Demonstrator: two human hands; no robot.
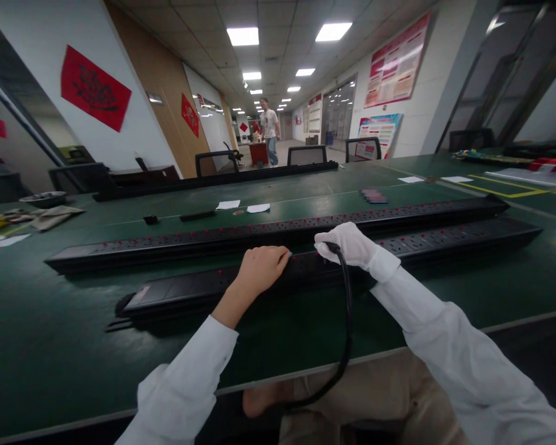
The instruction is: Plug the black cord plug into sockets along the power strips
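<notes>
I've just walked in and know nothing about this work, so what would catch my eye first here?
Two very long black bars lie side by side across the green table: the farther power strip and the nearer power strip. The bare left hand rests on the nearer one; beside it the white-gloved right hand grips a black cable that loops down over the table's edge. Red hangings mark the left wall.
</notes>
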